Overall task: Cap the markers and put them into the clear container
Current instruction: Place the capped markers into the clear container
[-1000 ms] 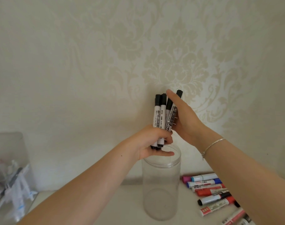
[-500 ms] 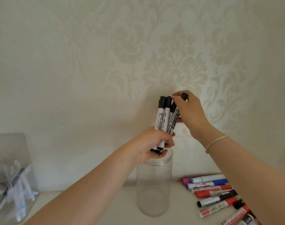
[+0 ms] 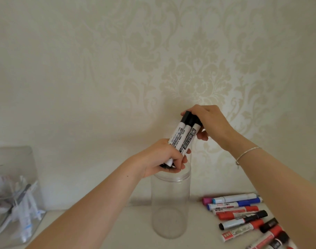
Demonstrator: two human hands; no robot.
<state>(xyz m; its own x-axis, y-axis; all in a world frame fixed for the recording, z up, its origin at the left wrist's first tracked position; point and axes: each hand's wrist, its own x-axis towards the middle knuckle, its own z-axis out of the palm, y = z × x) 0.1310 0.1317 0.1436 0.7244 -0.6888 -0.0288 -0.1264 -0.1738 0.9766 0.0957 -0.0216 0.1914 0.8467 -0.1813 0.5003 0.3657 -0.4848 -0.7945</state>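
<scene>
- The clear container, an upright see-through jar with an open mouth, stands on the pale worktop; nothing can be seen inside it.
- Just above the jar's rim, the left hand has its fingers curled round the lower ends of a bundle of black-capped markers.
- The bundle leans up and to the right from the jar's mouth, white barrels with black print, caps uppermost.
- The right hand is above the jar, its fingers bent over the black caps at the top of the bundle and its thumb beneath, pinching them.
- A thin silver bracelet circles the right wrist.
- To the right of the jar, a loose row of markers lies flat on the worktop: purple, blue, red and black ends show.
- Well to the left of the jar stands a clear box with whitish things inside, too blurred to identify.
- Behind the jar rises a cream wall with a pale damask pattern.
</scene>
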